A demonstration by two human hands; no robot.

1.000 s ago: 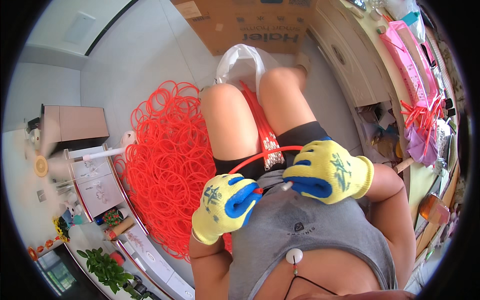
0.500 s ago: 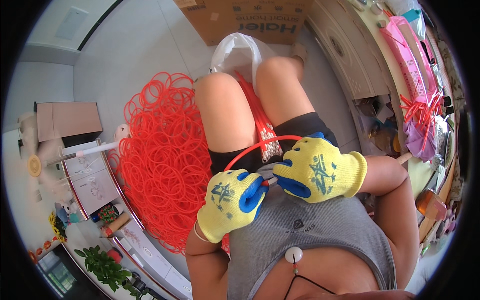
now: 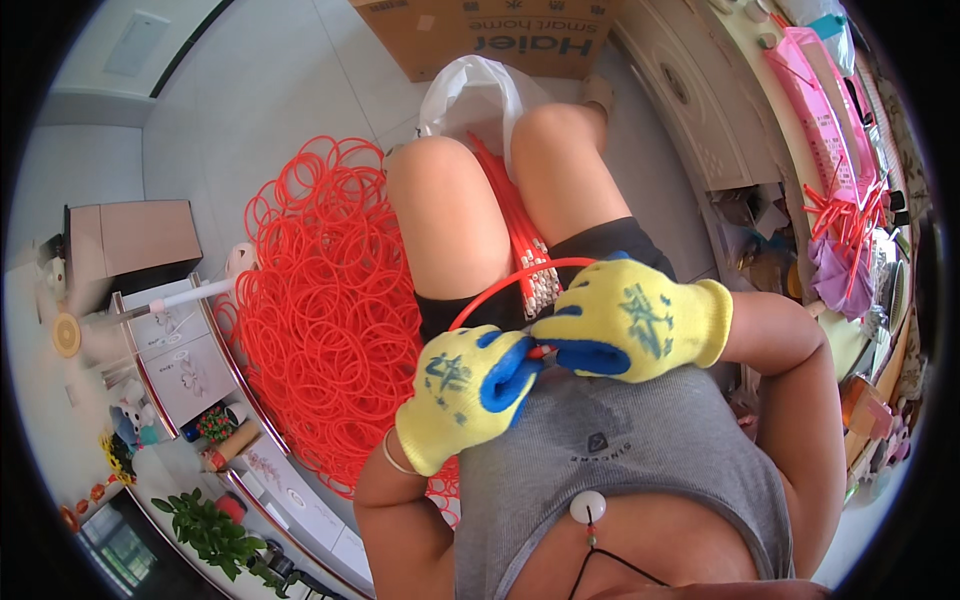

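Observation:
Both my hands wear yellow gloves with blue palms. My left hand (image 3: 462, 396) and my right hand (image 3: 632, 320) meet in front of my belly, each pinching one end of a thin red tube bent into a loop (image 3: 505, 283) that arcs over my lap. A bundle of straight red tubes with white tips (image 3: 520, 255) lies between my thighs. It runs down into a white plastic bag (image 3: 470, 92) on the floor.
A large heap of finished red rings (image 3: 320, 310) covers the floor at my left. A brown cardboard box (image 3: 480, 30) stands ahead. Low white cabinets (image 3: 185, 355) and a potted plant (image 3: 205, 525) are at the left, a cluttered counter with a pink tray (image 3: 815, 110) at the right.
My hands have stayed together on the red loop, shifting slightly to the left and closer to my body. The camera view has tilted a little.

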